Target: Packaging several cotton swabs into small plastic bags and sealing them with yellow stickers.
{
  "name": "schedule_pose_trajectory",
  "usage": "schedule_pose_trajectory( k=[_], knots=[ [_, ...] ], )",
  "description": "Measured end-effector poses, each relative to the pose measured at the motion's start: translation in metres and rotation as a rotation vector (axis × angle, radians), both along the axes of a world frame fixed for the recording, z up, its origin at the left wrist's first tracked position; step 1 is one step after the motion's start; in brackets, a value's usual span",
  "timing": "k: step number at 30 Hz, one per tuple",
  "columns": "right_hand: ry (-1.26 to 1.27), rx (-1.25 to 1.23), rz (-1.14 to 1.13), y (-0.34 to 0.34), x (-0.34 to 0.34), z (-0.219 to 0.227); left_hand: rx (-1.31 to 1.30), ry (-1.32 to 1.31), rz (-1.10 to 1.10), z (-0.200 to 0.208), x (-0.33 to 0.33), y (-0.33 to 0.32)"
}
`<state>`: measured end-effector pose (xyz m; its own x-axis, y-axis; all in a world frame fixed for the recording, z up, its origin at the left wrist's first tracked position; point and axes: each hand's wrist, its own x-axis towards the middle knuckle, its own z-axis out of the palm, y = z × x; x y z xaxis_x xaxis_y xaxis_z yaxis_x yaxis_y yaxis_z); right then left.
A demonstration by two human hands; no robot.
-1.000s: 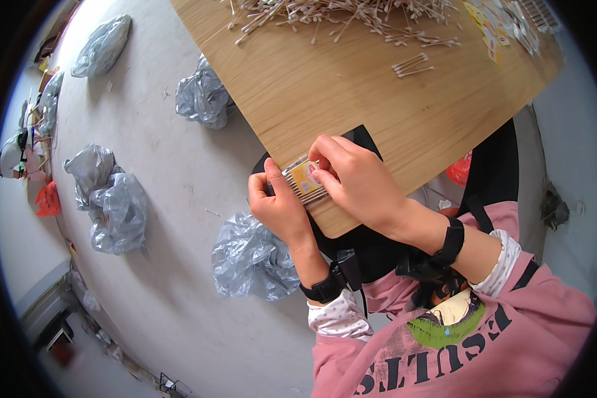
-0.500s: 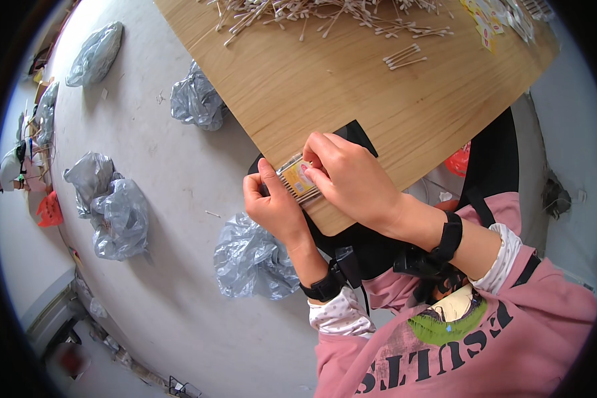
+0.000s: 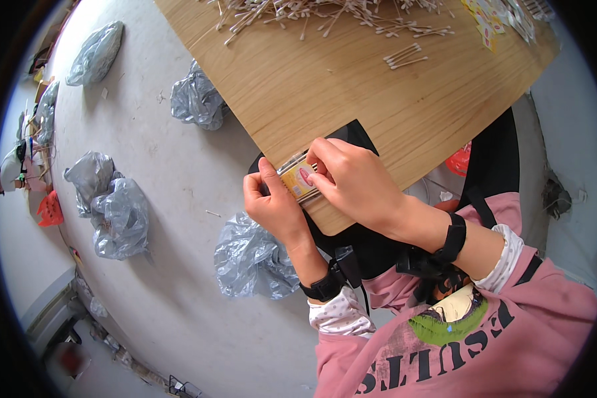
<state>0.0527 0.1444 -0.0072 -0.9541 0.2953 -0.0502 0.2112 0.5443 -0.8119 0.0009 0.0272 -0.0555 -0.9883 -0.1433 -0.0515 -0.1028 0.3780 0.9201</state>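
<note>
My left hand (image 3: 276,205) is closed around one end of a small clear pack of cotton swabs (image 3: 293,160), at the near left corner of the wooden table (image 3: 351,79). A yellow printed card (image 3: 297,180) lies over the swabs, whose stick ends show along its edges. My right hand (image 3: 353,182) is closed, with thumb and forefinger pinched at the card's right edge; the fingertips partly hide what they grip. Partly under my right hand is a flat black object (image 3: 358,134).
Loose cotton swabs (image 3: 312,10) are heaped at the table's far edge, with several set apart (image 3: 404,57). Yellow cards (image 3: 485,23) and clear packs (image 3: 521,26) lie far right. Grey plastic bags (image 3: 119,212) sit on the floor at left; another bag (image 3: 255,255) is beside my left forearm.
My right hand has shifted slightly toward me and right. The yellow card now sits flatter over the swabs and hides more of their sticks. My left hand has stayed in place.
</note>
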Motion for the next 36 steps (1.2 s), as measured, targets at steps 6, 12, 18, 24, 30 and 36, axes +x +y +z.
schedule_pose_trajectory(
  k=[6, 12, 18, 24, 30, 36],
  knots=[
    [0.009, -0.266, -0.029, 0.007, 0.006, 0.003, -0.003, 0.011, 0.005, -0.002, -0.001, -0.001],
    [0.308, -0.877, -0.313, -0.004, 0.010, -0.015, -0.010, -0.011, 0.005, 0.001, 0.000, 0.001],
    [0.359, -0.937, -0.214, -0.021, 0.005, -0.016, -0.029, -0.020, 0.015, 0.004, 0.002, 0.003],
    [0.349, -0.941, -0.214, -0.013, -0.001, -0.018, -0.042, -0.023, 0.026, 0.008, 0.001, 0.002],
    [0.338, -1.032, -0.165, -0.025, 0.001, -0.016, -0.107, -0.039, 0.031, 0.012, 0.001, 0.005],
    [0.397, -0.946, -0.238, -0.004, 0.000, -0.008, -0.139, -0.073, -0.015, 0.009, -0.002, -0.003]
  ],
)
